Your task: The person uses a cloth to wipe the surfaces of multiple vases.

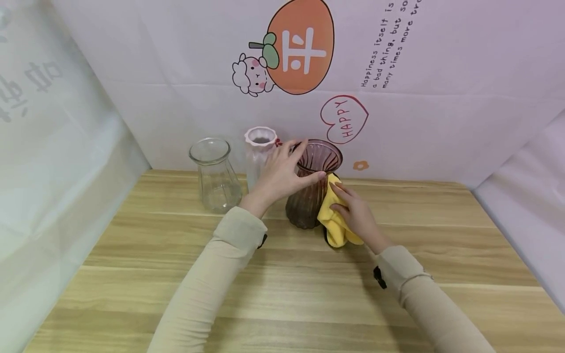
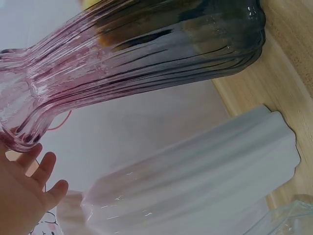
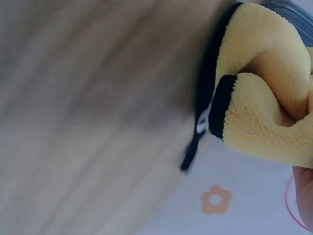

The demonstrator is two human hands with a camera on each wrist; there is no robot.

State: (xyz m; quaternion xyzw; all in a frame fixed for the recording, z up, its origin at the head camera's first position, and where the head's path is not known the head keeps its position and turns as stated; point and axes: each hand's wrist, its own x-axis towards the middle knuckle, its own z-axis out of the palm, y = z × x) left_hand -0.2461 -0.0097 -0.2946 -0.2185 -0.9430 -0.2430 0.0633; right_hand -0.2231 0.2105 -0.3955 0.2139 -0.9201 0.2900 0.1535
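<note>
A ribbed glass vase [image 1: 306,198], purple at its flared top and darker below, stands upright on the table. My left hand [image 1: 282,171] holds it at the rim, thumb in front; in the left wrist view several fingers [image 2: 43,169] spread away below the rim. A yellow cloth [image 1: 335,215] with dark edging is bunched in my right hand [image 1: 355,213], against the vase's right side. The right wrist view shows the folded cloth [image 3: 269,107] up close, with most of that hand out of frame.
A pale fluted vase [image 1: 256,162] stands just left, partly behind my left forearm. Further left is a clear glass vase [image 1: 216,184]. The wood-grain table [image 1: 282,294] meets a printed white backdrop [image 1: 185,98] behind the vases.
</note>
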